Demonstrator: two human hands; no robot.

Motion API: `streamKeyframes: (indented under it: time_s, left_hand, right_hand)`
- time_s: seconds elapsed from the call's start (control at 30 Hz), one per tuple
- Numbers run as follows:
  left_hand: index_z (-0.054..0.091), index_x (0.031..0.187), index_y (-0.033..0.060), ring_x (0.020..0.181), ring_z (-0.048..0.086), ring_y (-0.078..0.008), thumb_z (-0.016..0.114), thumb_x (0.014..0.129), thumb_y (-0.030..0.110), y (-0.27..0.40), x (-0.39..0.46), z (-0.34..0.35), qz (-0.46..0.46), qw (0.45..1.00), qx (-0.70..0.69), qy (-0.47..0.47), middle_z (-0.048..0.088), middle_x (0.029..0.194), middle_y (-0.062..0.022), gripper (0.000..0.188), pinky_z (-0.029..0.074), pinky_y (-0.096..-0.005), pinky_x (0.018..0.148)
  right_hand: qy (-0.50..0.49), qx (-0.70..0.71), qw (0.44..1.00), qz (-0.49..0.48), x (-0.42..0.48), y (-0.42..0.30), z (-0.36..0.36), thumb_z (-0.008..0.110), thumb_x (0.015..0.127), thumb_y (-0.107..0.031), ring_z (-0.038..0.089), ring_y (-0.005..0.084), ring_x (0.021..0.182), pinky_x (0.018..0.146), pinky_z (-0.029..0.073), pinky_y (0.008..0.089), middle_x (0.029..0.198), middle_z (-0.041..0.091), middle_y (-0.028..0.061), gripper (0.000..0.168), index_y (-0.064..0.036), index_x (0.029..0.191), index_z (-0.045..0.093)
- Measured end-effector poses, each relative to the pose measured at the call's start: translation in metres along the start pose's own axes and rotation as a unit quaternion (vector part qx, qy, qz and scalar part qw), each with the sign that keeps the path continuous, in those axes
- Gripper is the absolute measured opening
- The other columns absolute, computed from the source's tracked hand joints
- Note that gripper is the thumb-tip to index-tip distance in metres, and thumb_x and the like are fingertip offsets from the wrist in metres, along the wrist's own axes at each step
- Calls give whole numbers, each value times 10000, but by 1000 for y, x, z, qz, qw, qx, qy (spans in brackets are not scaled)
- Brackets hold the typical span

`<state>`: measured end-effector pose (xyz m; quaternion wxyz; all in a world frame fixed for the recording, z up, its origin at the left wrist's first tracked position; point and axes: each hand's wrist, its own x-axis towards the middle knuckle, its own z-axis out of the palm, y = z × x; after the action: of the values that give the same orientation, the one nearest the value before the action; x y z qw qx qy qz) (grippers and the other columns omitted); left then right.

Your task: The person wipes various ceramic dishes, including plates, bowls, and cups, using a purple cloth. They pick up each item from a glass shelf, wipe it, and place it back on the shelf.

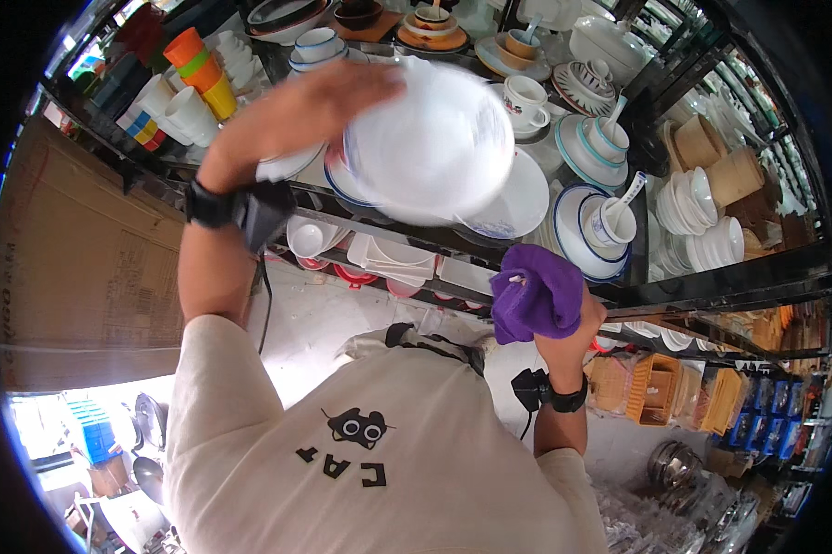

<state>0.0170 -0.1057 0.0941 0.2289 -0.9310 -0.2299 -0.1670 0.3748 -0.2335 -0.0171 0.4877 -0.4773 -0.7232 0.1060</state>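
My left hand (pixel 312 104) grips the left edge of a round white plate (pixel 433 145). Both are blurred, and the plate is tilted above the shelf. A purple cloth (pixel 537 294) is bunched in my right hand (pixel 578 329), in front of the shelf's front edge and apart from the plate. Beneath the plate, a white plate with blue decoration (pixel 516 197) and a blue-rimmed plate (pixel 346 181) lie partly hidden. Just beyond the cloth stands a stack of blue-rimmed dishes (pixel 571 221) topped by a cup (pixel 609 223) with a spoon in it.
Mugs (pixel 525 104), teal-rimmed bowls (pixel 592 149) and colourful stacked cups (pixel 201 73) crowd the black-framed shelf (pixel 450 242). White trays (pixel 391 260) sit on a lower level. A large cardboard box (pixel 90 263) stands at left. Orange baskets (pixel 654 391) are low at right.
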Motion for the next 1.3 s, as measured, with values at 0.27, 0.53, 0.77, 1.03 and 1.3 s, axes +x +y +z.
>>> streamKeyframes:
  time_s: [0.27,0.53,0.77,1.03,1.3]
  left_hand:
    - [621,1070,49,590,555,-106,662,914,323,-99,53,0,-486,768,-386,-156,584,691,-39,319,490,-276,554]
    - [582,1091,19,545,472,-83,516,941,323,-165,11,112,-487,730,-426,-218,611,747,-45,346,423,-227,476]
    - [611,936,-49,535,538,-129,478,951,211,-164,23,136,-542,670,-438,-256,676,785,-100,293,489,-289,510]
    - [562,1061,68,559,490,-57,563,968,380,-158,26,148,-554,639,-475,-242,667,801,-41,325,429,-227,479]
    - [603,1079,90,610,507,-61,479,966,546,-162,29,177,-522,683,-414,-300,685,798,-41,486,455,-208,543]
  right_hand:
    - [2,21,997,68,-3,11,3,749,691,-69,710,271,734,686,529,312,823,698,141,348,-55,1033,686]
    - [6,33,994,101,-9,8,0,742,700,-90,709,281,747,687,526,322,821,695,150,348,-60,1042,682]
    - [4,29,991,129,-14,10,1,732,708,-91,701,319,761,689,526,331,838,693,165,355,-56,1057,679]
    - [-9,4,994,110,-11,15,6,749,703,-96,696,325,744,673,525,339,820,685,172,365,-61,1060,681]
    - [-4,19,992,124,-7,16,9,745,705,-99,696,302,718,657,524,331,801,681,166,355,-61,1052,681]
